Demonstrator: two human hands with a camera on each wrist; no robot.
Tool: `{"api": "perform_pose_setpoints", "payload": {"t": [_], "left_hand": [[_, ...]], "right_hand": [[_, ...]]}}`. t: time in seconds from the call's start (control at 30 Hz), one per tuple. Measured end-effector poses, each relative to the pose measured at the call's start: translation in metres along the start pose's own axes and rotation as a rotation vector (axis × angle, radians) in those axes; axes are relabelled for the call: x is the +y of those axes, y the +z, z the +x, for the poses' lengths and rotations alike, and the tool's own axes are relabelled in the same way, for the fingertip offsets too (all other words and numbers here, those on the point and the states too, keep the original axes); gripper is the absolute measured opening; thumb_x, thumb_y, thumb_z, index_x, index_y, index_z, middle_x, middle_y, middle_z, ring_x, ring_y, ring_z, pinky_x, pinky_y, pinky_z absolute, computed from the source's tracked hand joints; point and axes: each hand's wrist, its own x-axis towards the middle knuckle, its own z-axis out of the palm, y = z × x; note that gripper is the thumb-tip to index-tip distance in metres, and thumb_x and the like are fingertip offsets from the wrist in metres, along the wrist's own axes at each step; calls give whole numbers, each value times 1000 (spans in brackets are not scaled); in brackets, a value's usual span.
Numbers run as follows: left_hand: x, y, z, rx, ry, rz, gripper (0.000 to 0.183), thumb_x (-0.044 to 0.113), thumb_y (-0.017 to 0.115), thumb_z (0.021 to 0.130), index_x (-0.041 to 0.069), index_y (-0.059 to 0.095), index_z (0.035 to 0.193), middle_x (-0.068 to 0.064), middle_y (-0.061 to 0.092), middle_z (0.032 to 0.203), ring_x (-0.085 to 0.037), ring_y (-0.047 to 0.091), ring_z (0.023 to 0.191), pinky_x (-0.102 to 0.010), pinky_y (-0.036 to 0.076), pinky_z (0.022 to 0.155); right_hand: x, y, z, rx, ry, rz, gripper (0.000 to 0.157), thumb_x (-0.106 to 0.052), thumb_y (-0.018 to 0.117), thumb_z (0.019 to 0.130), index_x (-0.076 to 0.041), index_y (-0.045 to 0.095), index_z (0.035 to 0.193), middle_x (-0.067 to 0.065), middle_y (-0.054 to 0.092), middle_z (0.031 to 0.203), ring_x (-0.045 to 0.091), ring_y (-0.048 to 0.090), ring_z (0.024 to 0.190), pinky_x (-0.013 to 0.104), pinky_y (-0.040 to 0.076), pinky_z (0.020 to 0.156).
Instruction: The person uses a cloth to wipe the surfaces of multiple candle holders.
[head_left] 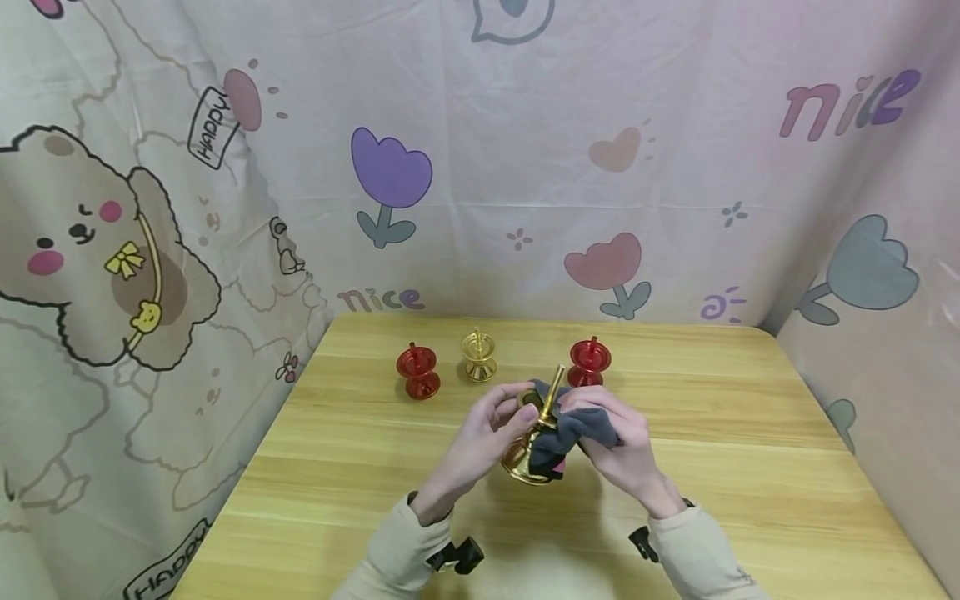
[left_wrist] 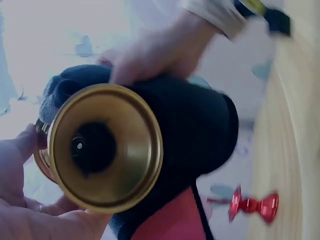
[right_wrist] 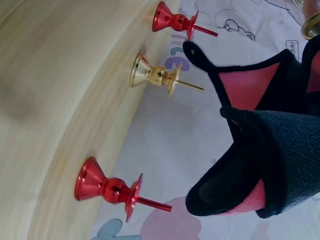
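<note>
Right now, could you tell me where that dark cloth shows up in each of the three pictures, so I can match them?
Head view: the dark cloth is just right of the lower centre, in the right hand.
Left wrist view: around the middle, partly behind the gold stand.
Right wrist view: on the right side, running to the edge.
Shared landmark: at least one red stand shows in every view.

A gold candleholder (head_left: pixel 480 358) stands between two red candleholders (head_left: pixel 417 364) (head_left: pixel 590 358) on the wooden table (head_left: pixel 720 417).
</note>
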Motion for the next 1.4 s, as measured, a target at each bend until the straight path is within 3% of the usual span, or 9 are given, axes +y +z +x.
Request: {"api": "perform_pose_setpoints", "payload": {"t": [0.17, 0.27, 0.47, 0.63, 0.8, 0.9, 1.03, 1.17, 1.4], "left_hand": [[-5, -1, -9, 3, 112, 194, 61, 25, 59, 103, 10, 31, 155, -20, 66, 131, -31, 65, 122, -40, 53, 105], [-9, -4, -17, -10, 175, 338, 79, 20, 71, 95, 19, 25, 159, -12, 67, 133, -31, 62, 128, -49, 48, 112], [-9, -1, -23, -56, 246, 516, 110, 30, 87, 78, 28, 16, 162, -10, 69, 131, -22, 66, 122, -43, 51, 110], [-9, 1, -23, -37, 266, 450, 101, 25, 86, 81, 26, 23, 161, -11, 72, 123, -21, 69, 114, -37, 58, 99], [-9, -7, -22, -180, 200, 139, 101, 6, 81, 83, 25, 21, 162, -24, 69, 121, -16, 68, 114, -33, 60, 94], [-8, -9, -21, -253, 158, 44, 102, 3, 77, 86, 28, 15, 163, -30, 65, 127, -22, 66, 122, -36, 59, 97], [-5, -5, -23, -193, 123, 186, 101, 15, 80, 87, 37, 16, 161, -18, 66, 134, -25, 63, 126, -33, 56, 101], [-5, 1, -24, -85, 170, 372, 105, 25, 86, 81, 37, 18, 161, -8, 69, 128, -21, 66, 121, -30, 57, 99], [-9, 4, -24, -39, 185, 364, 105, 23, 84, 82, 39, 17, 161, -13, 72, 122, -19, 69, 114, -26, 58, 94]], "right_hand": [[3, -3, -5, 53, 55, 28, 6, 12, 64, 87, 12, 68, 92, 24, 67, 90, 28, 67, 92, 28, 56, 95], [4, -6, -7, 98, 88, 16, 16, 20, 63, 79, 12, 69, 91, 24, 68, 90, 26, 68, 93, 26, 56, 94], [4, -8, -8, 96, 103, -10, 17, 20, 64, 78, 11, 70, 92, 23, 68, 90, 25, 68, 94, 25, 56, 95], [2, -5, -5, 64, 89, 16, 6, 7, 67, 89, 11, 69, 94, 22, 68, 92, 26, 67, 93, 25, 56, 96], [1, -8, -8, 66, 158, 169, 12, 13, 68, 85, 11, 68, 97, 16, 71, 100, 22, 69, 100, 28, 55, 98], [2, -10, -10, 86, 189, 215, 18, 19, 65, 81, 10, 68, 97, 13, 73, 103, 21, 69, 103, 30, 54, 100], [2, -12, -9, 137, 171, 171, 16, 20, 65, 80, 12, 68, 94, 16, 72, 100, 21, 70, 101, 29, 55, 98], [3, -13, -7, 162, 150, 104, 11, 17, 68, 82, 14, 68, 93, 19, 72, 97, 22, 70, 98, 27, 56, 96], [5, -9, -5, 91, 109, 46, 8, 9, 70, 86, 12, 69, 94, 22, 70, 95, 27, 69, 95, 27, 56, 96]]}}
